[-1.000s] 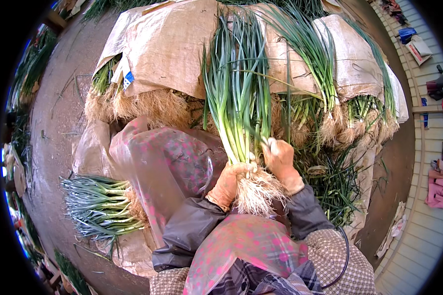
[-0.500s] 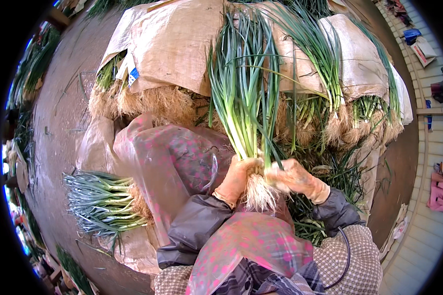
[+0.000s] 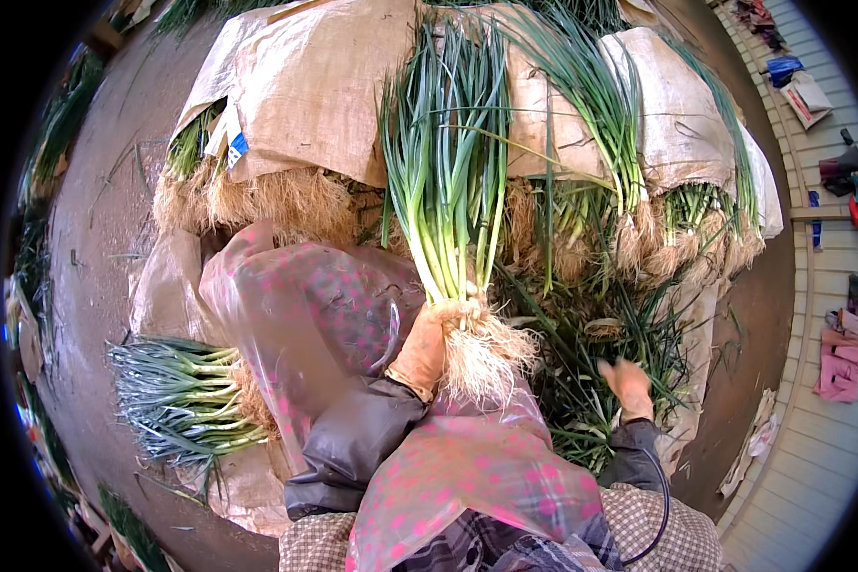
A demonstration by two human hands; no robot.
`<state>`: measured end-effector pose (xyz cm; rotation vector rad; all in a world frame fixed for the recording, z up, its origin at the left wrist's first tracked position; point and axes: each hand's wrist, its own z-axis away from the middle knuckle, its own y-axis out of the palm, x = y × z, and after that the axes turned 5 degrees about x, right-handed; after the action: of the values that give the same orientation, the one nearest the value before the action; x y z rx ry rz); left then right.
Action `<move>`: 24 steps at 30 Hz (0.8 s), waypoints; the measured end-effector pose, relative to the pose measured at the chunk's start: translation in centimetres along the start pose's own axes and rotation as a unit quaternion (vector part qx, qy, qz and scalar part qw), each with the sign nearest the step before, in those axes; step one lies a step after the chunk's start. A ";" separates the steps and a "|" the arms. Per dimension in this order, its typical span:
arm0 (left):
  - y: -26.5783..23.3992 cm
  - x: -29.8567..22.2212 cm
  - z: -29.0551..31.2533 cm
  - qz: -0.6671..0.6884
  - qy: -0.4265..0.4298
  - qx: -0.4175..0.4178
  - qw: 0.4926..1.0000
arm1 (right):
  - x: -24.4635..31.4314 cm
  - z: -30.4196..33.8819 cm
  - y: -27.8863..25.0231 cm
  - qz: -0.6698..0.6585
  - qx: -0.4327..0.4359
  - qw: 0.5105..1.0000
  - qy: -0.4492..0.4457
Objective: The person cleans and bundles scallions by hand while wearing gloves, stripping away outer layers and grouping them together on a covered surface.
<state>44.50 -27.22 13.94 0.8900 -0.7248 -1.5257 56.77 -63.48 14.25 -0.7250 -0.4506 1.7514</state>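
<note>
My left hand [image 3: 419, 354], in an orange glove, is closed round a bunch of green onions [image 3: 448, 205] just above its pale roots. The bunch stands leaves up over my lap, its roots hanging loose past the glove. Off to the right, my right hand [image 3: 627, 386], gloved alike, is over a heap of stripped green leaves [image 3: 591, 405]. Thumb and fingers look apart, with nothing visible between them. A clear pink-dotted plastic apron [image 3: 477, 462] covers my lap and legs.
Beyond my legs lie many rooted green onions [image 3: 286, 205] under tan woven sacking [image 3: 324, 95]. A tidy pile of green onions [image 3: 186, 396] lies at the left on more sacking. Loose leaves litter the brown floor [image 3: 114, 248]. Pink cloth [image 3: 839, 367] is at the far right.
My right hand has left the bunch and moved right and down over the leaf heap. The left hand keeps its hold, and the roots now show more fully. The view has shifted slightly.
</note>
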 end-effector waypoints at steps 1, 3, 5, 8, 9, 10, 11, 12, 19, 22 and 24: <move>0.3 0.4 -0.7 -0.023 -0.005 0.013 1.000 | 2.0 -0.9 -0.1 -0.083 -0.124 0.964 -0.220; -0.1 0.2 -0.6 -0.075 0.012 0.029 0.997 | 14.1 2.0 -5.7 -0.634 0.034 0.703 -0.321; -0.1 0.0 0.0 -0.074 0.007 0.014 0.997 | 21.4 2.4 -9.8 -0.542 0.081 0.748 -0.374; 1.0 0.3 -0.5 -0.073 0.009 0.018 0.997 | 25.1 -6.8 -9.1 -0.391 0.006 0.756 -0.525; 0.8 0.0 -0.3 -0.080 0.018 0.014 0.997 | 26.0 -6.6 -10.2 -0.367 0.076 0.794 -0.479; 0.4 -0.4 -0.3 -0.087 0.027 0.011 0.996 | 27.0 -6.4 -11.3 -0.334 0.142 0.826 -0.431; 0.2 -0.2 -0.2 -0.087 0.033 0.009 0.996 | 27.6 -6.5 -11.3 -0.421 0.178 0.797 -0.395; 0.1 -0.2 -0.2 -0.073 0.036 0.013 0.997 | 28.0 -6.6 -11.3 -0.504 0.210 0.759 -0.353; 0.6 0.0 -0.3 -0.085 0.056 -0.010 0.995 | 26.3 -0.2 -8.0 -0.537 -0.165 0.745 -0.359; -0.2 -0.2 -0.2 -0.062 0.055 -0.013 0.996 | 22.1 5.2 -6.5 -0.589 -0.099 0.712 -0.370; -0.1 -0.3 -0.3 -0.084 0.058 -0.017 0.995 | 17.6 6.3 -5.6 -0.694 -0.088 0.691 -0.182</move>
<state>44.73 -26.94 13.74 1.0259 -0.5500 -1.6147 53.43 -44.70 18.13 0.0141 -1.0843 0.3439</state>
